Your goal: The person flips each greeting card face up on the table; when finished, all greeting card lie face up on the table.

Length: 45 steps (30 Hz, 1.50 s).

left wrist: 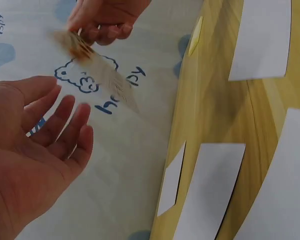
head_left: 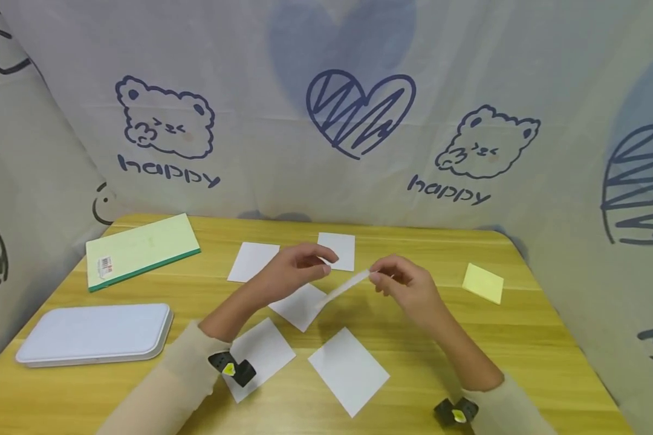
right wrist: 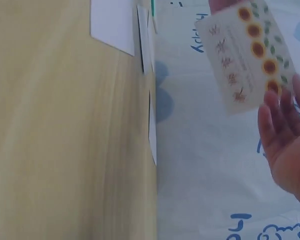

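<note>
My right hand (head_left: pixel 410 293) pinches a thin card (head_left: pixel 348 286) near one end, holding it tilted above the table. In the right wrist view, the card (right wrist: pixel 247 55) shows a row of printed sunflowers, green leaves and reddish characters. My left hand (head_left: pixel 291 272) hovers just left of it, fingers loosely bent and holding nothing; the left wrist view has this hand (left wrist: pixel 37 150) with palm and fingers spread apart from the card. Below the hands lies a white paper square (head_left: pixel 299 307), partly overlapped by the card in the head view.
More white squares lie around: one near front (head_left: pixel 348 371), one by the left sleeve (head_left: pixel 263 350), two at the back (head_left: pixel 250 263). A pale green notebook (head_left: pixel 147 248) and a white flat case (head_left: pixel 95 335) sit left. A yellow note pad (head_left: pixel 483 283) is right. A printed curtain (head_left: pixel 261 145) hangs behind.
</note>
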Tool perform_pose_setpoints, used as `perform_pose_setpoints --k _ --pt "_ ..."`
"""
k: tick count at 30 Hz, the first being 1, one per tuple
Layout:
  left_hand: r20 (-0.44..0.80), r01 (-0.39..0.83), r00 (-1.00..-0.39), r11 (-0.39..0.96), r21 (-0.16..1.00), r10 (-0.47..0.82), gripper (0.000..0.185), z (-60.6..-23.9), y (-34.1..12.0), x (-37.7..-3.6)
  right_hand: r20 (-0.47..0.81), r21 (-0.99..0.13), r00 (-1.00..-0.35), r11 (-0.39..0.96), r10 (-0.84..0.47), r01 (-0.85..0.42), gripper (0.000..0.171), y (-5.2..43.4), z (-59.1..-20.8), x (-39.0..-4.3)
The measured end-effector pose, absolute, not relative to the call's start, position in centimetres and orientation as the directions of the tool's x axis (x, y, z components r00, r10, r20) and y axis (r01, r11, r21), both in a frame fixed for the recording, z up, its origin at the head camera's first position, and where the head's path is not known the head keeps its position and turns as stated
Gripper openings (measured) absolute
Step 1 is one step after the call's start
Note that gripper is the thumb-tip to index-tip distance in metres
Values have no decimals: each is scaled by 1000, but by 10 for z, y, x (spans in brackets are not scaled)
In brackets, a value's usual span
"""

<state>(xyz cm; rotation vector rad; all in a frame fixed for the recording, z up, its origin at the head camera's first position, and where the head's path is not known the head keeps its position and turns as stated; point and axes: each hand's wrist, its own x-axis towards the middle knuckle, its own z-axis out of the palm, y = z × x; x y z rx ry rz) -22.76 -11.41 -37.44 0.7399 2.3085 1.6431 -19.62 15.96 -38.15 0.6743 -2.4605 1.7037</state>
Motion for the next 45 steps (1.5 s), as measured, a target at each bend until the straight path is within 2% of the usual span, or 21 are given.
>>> perform_pose_setpoints --k 5,12,16,21,24,28,31,35,39,45 --pt "111 256 -846 215 942 522 28 -373 -110 -223 261 -903 -948 300 -184 -307 21 167 -380 -201" --pt "97 204 -864 168 964 494 24 -377 -108 -224 230 -905 -963 334 -141 -265 28 172 -381 -206" --pt "117 210 -893 173 962 435 20 -380 -106 -226 271 -867 -945 380 -182 -322 23 173 -381 -207" --pt "139 196 -916 117 974 377 26 -379 -104 -225 307 -777 -904 470 -297 -418 17 168 -380 -205" --pt "127 187 -910 118 975 394 24 -379 -100 -223 264 -777 -895 471 -359 -418 24 160 -381 -201" --pt "104 219 -891 218 951 442 17 -382 -92 -218 211 -789 -886 463 -414 -404 31 149 -383 -195" --pt "97 238 -880 256 937 465 15 -383 -86 -214 197 -794 -884 460 -423 -397 33 144 -385 -192" --pt "97 237 -873 241 941 478 18 -384 -84 -213 193 -805 -901 463 -389 -372 30 143 -385 -189" --pt "115 235 -885 219 947 452 25 -380 -91 -216 200 -867 -934 390 -298 -310 27 149 -383 -191" --pt "150 219 -924 165 962 352 27 -377 -100 -222 247 -960 -960 102 -131 -261 31 155 -382 -197"
